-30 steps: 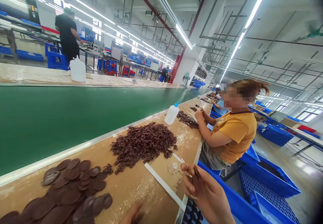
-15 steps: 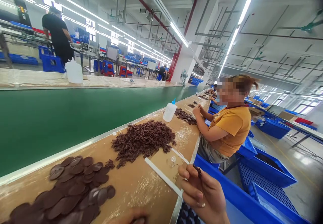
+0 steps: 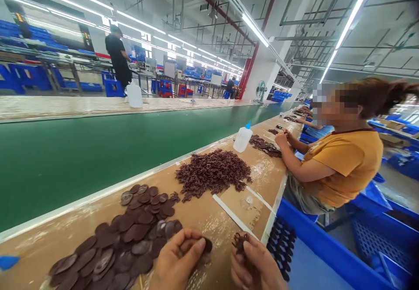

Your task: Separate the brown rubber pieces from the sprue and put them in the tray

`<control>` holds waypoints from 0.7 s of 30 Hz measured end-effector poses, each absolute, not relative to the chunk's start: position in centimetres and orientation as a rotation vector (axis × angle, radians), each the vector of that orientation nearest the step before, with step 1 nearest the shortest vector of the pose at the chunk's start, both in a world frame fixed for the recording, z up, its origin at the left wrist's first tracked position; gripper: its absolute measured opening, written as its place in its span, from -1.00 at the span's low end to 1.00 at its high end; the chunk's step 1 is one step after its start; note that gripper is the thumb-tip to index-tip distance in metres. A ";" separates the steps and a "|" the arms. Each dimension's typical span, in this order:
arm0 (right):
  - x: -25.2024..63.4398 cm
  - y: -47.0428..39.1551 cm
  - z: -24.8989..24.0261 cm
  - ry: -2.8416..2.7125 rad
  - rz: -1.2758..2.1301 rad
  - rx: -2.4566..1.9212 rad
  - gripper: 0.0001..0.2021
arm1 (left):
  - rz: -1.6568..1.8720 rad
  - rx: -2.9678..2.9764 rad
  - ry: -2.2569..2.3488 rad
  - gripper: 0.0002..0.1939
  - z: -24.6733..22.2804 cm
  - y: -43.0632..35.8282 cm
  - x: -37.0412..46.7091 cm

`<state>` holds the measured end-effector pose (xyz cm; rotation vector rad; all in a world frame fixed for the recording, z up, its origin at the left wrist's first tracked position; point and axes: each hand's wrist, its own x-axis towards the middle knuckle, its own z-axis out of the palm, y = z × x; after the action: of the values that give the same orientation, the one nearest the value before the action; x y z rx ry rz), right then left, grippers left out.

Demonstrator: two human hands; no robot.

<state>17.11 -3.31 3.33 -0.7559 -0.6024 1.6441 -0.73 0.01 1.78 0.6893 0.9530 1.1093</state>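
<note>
My left hand (image 3: 180, 259) pinches a dark brown disc (image 3: 207, 246) between thumb and fingers, at the lower middle of the view. To its right, my right hand (image 3: 257, 264) holds a small curly dark brown piece (image 3: 240, 241) at its fingertips. The two held pieces are apart. A pile of flat brown discs (image 3: 140, 218) spreads over the brown tabletop on the left. Beyond my hands lies a heap of curly brown pieces (image 3: 214, 172). White strips (image 3: 231, 211) frame a small area with a clear round item (image 3: 248, 200) in it.
A white bottle with a blue tip (image 3: 242, 138) stands behind the heap. A green belt (image 3: 114, 150) runs along the table. A person in an orange shirt (image 3: 347, 159) works at the right. A blue bin (image 3: 314, 237) with rows of dark pieces is at the lower right.
My left hand has come up into view with a disc. My right hand has turned, showing the curly piece more clearly. The view has swung left, so the scene sits further right.
</note>
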 end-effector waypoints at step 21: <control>8.4 -2.3 1.4 -0.531 1.280 -1.047 -0.62 | 1.207 1.127 1.146 -0.57 2.4 -0.9 -0.8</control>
<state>8.40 -2.35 1.44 -1.0465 -0.5312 1.2799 -0.78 -0.95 2.44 1.1269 1.1464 1.2068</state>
